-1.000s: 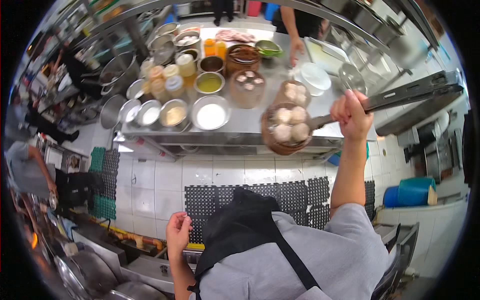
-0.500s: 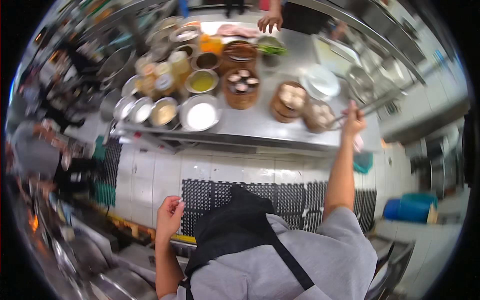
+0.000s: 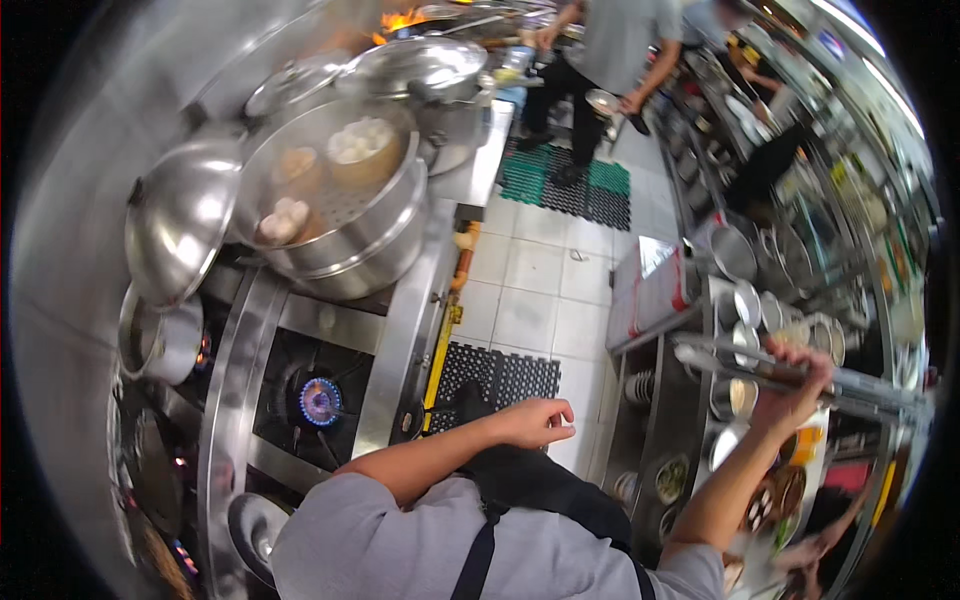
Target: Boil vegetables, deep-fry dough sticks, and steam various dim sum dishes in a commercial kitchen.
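Two hands show, and our view has swung from the counter of bowls to the stove side. Our right hand [image 3: 797,385] is clenched around long tongs [image 3: 735,362] (now empty, the bamboo basket gone). Left of the tongs, our left hand [image 3: 533,422] hangs loosely curled, holding nothing. Farther left, the steamer [image 3: 345,215] sits open, buns inside.

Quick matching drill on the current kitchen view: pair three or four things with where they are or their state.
Things:
1. right hand
2. left hand
3. steamer pot
4. gas burner

States:
A. lit, blue flame
B. lid off, dumpling baskets inside
C. empty, held over the floor mat
D. grips long metal tongs

Pairs: 1-D, 2-C, 3-B, 4-A
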Available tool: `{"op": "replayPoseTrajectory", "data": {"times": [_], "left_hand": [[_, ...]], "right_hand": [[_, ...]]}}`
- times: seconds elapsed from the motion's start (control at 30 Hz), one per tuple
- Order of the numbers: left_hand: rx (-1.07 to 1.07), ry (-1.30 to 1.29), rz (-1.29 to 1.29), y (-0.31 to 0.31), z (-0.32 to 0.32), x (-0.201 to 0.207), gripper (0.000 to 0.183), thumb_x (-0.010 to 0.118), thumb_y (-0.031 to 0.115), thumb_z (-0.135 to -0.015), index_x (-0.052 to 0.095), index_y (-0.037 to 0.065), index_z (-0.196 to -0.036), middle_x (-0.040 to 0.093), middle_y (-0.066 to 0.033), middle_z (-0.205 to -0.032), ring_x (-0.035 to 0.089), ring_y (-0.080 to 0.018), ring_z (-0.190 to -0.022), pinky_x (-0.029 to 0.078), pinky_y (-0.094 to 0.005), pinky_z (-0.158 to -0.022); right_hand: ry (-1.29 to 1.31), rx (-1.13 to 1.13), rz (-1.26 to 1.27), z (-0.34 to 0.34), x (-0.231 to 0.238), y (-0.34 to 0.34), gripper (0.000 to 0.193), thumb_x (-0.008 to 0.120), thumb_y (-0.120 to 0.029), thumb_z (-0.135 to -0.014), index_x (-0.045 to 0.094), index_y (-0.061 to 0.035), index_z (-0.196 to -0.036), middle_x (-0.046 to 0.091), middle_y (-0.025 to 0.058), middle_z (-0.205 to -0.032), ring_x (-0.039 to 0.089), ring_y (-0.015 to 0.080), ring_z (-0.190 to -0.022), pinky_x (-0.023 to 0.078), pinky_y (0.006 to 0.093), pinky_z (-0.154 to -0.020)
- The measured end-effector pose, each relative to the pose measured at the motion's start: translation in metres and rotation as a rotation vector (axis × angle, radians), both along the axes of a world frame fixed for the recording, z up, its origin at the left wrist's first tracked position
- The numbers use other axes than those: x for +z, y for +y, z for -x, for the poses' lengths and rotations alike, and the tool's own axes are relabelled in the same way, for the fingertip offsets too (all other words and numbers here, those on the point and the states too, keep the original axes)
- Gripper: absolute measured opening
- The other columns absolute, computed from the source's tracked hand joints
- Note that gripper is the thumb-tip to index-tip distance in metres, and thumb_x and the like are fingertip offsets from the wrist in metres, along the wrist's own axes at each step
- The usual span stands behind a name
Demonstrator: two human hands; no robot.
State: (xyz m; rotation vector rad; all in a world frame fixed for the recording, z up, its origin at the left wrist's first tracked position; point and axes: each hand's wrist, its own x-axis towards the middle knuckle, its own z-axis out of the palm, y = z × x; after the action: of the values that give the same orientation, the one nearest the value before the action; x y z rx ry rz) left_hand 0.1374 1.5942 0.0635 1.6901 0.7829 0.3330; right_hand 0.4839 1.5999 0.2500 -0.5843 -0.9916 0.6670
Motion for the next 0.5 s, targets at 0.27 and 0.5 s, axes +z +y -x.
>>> {"op": "replayPoseTrajectory", "data": {"times": [0.27,0.5], "left_hand": [[0.465,-0.188,0.114,0.044,0.112,0.013,0.029,0.066,0.023,-0.091,0.06,0.004,-0.112,0.067,-0.0048,-0.084,0.061,-0.0111,-0.075,0.05,-0.0276,-0.07],[0.69,-0.23,0.12,0.061,0.184,0.02,0.027,0.067,0.018,-0.091,0.06,0.004,-0.113,0.067,-0.0052,-0.088,0.061,-0.0113,-0.078,0.05,-0.0272,-0.072]], "right_hand": [[-0.065,0.345,-0.109,0.356,0.097,0.245,0.029,0.057,-0.024,-0.098,0.058,0.0037,-0.092,0.069,0.0178,-0.084,0.071,0.0291,-0.077,0.058,0.0361,-0.071],[-0.281,0.42,-0.081,0.501,0.057,0.36,0.02,0.062,-0.016,-0.095,0.059,0.0043,-0.093,0.07,0.0135,-0.076,0.068,0.0176,-0.072,0.053,0.029,-0.071]]}}
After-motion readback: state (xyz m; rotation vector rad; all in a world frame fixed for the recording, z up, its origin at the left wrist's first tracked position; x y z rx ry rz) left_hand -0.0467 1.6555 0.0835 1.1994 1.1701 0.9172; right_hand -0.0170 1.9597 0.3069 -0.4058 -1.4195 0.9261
